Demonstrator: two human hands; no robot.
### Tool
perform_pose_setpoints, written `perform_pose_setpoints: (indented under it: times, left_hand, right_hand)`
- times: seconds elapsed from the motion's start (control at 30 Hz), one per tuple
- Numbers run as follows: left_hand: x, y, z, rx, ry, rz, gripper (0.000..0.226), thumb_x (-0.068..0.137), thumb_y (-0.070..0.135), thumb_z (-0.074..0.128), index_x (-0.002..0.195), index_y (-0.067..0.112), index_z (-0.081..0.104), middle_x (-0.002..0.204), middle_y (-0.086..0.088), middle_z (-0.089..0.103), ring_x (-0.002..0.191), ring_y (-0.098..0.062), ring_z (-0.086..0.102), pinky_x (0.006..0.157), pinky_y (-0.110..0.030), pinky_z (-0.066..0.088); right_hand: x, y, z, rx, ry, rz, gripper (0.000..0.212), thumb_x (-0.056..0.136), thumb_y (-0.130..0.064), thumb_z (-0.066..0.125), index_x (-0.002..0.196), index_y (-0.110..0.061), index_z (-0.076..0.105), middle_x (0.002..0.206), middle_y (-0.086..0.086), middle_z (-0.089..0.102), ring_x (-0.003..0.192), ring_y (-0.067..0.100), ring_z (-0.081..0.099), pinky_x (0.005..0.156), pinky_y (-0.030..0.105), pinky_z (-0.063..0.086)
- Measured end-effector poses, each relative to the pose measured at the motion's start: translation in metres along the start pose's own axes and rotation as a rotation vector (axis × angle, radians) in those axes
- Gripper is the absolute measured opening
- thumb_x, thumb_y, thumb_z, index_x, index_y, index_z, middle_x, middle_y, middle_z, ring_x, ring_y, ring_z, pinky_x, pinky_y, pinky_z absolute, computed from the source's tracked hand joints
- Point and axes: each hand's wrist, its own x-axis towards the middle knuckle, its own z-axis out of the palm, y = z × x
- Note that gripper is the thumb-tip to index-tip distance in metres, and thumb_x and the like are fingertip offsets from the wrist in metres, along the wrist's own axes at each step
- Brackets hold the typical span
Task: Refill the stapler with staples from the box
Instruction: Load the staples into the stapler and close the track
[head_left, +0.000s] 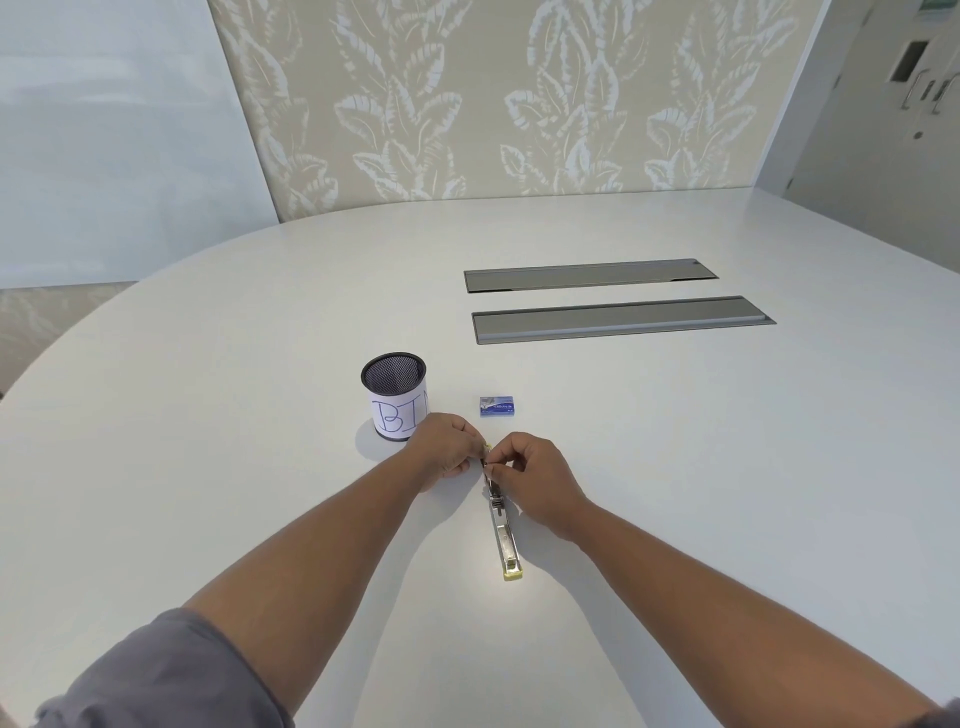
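The stapler (504, 535) lies opened flat on the white table (208, 415), a long metal strip with a yellow tip near me. My left hand (447, 451) and my right hand (535, 478) meet at its far end, fingers curled and pinching the metal channel there. What sits between the fingertips is too small to make out. The small blue staple box (497, 405) lies closed on the table just beyond my hands.
A black mesh cup (395, 400) with a paper label reading "BIN" stands left of the box, close to my left hand. Two grey cable hatches (618, 317) are set into the table farther back. A leaf-patterned wall panel rises behind the table.
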Motion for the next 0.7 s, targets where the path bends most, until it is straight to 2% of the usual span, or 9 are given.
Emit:
perform_pose_setpoints:
  times: [0.07, 0.13, 0.23, 0.33, 0.43, 0.5, 0.6, 0.7]
  left_hand:
    - [0.001, -0.001, 0.000, 0.010, -0.006, 0.002, 0.015, 0.077, -0.010, 0.070, 0.076, 0.005, 0.068, 0.059, -0.007, 0.059, 0.050, -0.016, 0.046, 0.044, -0.016, 0.044]
    - [0.001, -0.002, -0.001, 0.019, -0.006, 0.001, 0.014, 0.077, -0.008, 0.072, 0.076, 0.006, 0.070, 0.062, -0.007, 0.060, 0.054, -0.016, 0.049, 0.047, -0.018, 0.047]
    - [0.002, -0.002, -0.001, 0.023, 0.001, 0.002, 0.012, 0.076, -0.007, 0.072, 0.076, 0.005, 0.071, 0.061, -0.006, 0.062, 0.053, -0.016, 0.051, 0.047, -0.018, 0.048]
    - [0.003, -0.003, -0.001, 0.012, -0.003, 0.002, 0.012, 0.076, -0.008, 0.072, 0.078, 0.003, 0.071, 0.060, -0.007, 0.061, 0.047, -0.014, 0.049, 0.046, -0.017, 0.047]
    - [0.003, -0.003, -0.001, 0.003, -0.004, -0.005, 0.013, 0.076, -0.008, 0.074, 0.080, 0.003, 0.072, 0.059, -0.005, 0.063, 0.050, -0.014, 0.051, 0.048, -0.017, 0.048]
    - [0.004, -0.003, -0.001, 0.000, -0.007, -0.008, 0.012, 0.077, -0.007, 0.074, 0.083, 0.003, 0.073, 0.062, -0.005, 0.065, 0.052, -0.013, 0.053, 0.049, -0.018, 0.050]
    - [0.005, -0.004, -0.002, -0.005, -0.007, -0.008, 0.010, 0.078, -0.006, 0.075, 0.082, 0.003, 0.073, 0.063, -0.005, 0.066, 0.051, -0.012, 0.054, 0.049, -0.017, 0.050]
    - [0.006, -0.005, -0.002, -0.007, -0.006, -0.010, 0.009, 0.078, -0.005, 0.075, 0.082, 0.004, 0.072, 0.063, -0.005, 0.066, 0.048, -0.010, 0.054, 0.049, -0.017, 0.049]
  right_hand:
    - [0.001, 0.000, 0.001, -0.034, 0.010, 0.001, 0.011, 0.080, -0.024, 0.068, 0.078, -0.035, 0.067, 0.066, -0.017, 0.068, 0.052, 0.002, 0.050, 0.060, 0.031, 0.046]
    - [0.002, 0.001, 0.002, -0.071, 0.027, 0.010, 0.013, 0.081, -0.022, 0.070, 0.076, -0.034, 0.067, 0.066, -0.022, 0.066, 0.052, -0.001, 0.051, 0.060, 0.027, 0.041]
    - [0.003, 0.001, 0.000, -0.157, 0.044, -0.027, 0.023, 0.083, -0.021, 0.074, 0.072, -0.039, 0.064, 0.088, -0.016, 0.064, 0.066, -0.004, 0.053, 0.068, 0.025, 0.040]
    - [0.003, -0.002, -0.003, -0.275, -0.007, -0.097, 0.015, 0.088, -0.022, 0.069, 0.081, -0.035, 0.071, 0.100, -0.010, 0.062, 0.078, 0.002, 0.054, 0.075, 0.028, 0.044]
    - [-0.006, 0.000, -0.003, -0.427, -0.027, -0.281, 0.014, 0.090, -0.021, 0.063, 0.094, -0.019, 0.077, 0.096, 0.000, 0.065, 0.082, 0.017, 0.060, 0.073, 0.032, 0.049]
    - [-0.013, 0.002, 0.000, -0.531, -0.020, -0.372, 0.019, 0.092, -0.024, 0.061, 0.096, -0.013, 0.076, 0.086, 0.004, 0.063, 0.081, 0.024, 0.059, 0.071, 0.036, 0.049]
    - [-0.015, -0.001, 0.002, -0.595, -0.002, -0.405, 0.020, 0.093, -0.024, 0.058, 0.091, -0.009, 0.071, 0.076, 0.005, 0.056, 0.077, 0.026, 0.054, 0.069, 0.041, 0.047]
    - [-0.015, -0.002, 0.003, -0.600, 0.000, -0.408, 0.020, 0.093, -0.023, 0.058, 0.089, -0.008, 0.069, 0.072, 0.002, 0.049, 0.074, 0.025, 0.051, 0.066, 0.038, 0.043]
